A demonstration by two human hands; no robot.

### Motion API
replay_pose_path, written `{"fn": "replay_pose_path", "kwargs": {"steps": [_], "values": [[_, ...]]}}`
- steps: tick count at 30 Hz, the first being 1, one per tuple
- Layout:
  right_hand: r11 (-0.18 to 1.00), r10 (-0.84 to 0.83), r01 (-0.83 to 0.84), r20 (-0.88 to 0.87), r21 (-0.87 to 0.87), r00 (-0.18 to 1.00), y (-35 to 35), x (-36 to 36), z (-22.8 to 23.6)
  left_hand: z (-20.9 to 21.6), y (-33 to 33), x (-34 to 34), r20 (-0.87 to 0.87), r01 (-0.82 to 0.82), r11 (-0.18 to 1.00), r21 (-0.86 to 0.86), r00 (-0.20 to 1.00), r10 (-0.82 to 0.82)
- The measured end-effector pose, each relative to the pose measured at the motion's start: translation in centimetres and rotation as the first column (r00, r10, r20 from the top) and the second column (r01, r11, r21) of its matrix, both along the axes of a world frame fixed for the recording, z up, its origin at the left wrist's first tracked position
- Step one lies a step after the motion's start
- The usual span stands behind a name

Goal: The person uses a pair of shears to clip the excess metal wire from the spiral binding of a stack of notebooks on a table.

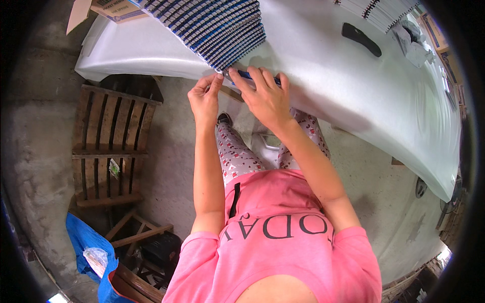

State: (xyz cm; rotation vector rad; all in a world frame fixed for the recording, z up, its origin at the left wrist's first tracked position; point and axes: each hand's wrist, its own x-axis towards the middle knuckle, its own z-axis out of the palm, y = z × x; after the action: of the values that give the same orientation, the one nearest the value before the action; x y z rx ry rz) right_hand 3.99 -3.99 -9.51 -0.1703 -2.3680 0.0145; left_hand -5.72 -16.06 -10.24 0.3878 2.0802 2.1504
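Observation:
A stack of spiral-bound notebooks [207, 28], with rows of blue, black and white coils, lies on the table and reaches its near edge. At the stack's near corner, my left hand [204, 98] is closed in a pinch. Whatever sits between that thumb and fingertip is too small to make out. My right hand [268, 98] is closed around blue-handled pliers [244, 74], palm down, just right of the same corner. The metal tip of the pliers points left toward my left fingertips. Part of the handles is hidden under my right fingers.
A white-covered table [323, 65] curves across the front. On its right lie a black elongated object [361, 39], more spiral-bound notebooks [376, 12] and crumpled grey material [411, 43]. A cardboard box [118, 9] is at far left. Below stands a wooden pallet [113, 126].

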Motion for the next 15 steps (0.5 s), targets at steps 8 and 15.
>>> {"fn": "replay_pose_path", "kwargs": {"steps": [8, 15], "values": [[0.987, 0.105, -0.105, -0.004, -0.121, 0.994, 0.6, 0.1, 0.8, -0.2, -0.3, -0.2, -0.018, -0.017, 0.998, -0.056, 1.0, 0.016], [0.982, 0.117, -0.107, 0.056, -0.156, 0.992, 0.4, 0.5, 1.4, 0.9, -0.3, 0.2, -0.069, -0.028, 0.985, -0.17, 0.997, 0.016]]}}
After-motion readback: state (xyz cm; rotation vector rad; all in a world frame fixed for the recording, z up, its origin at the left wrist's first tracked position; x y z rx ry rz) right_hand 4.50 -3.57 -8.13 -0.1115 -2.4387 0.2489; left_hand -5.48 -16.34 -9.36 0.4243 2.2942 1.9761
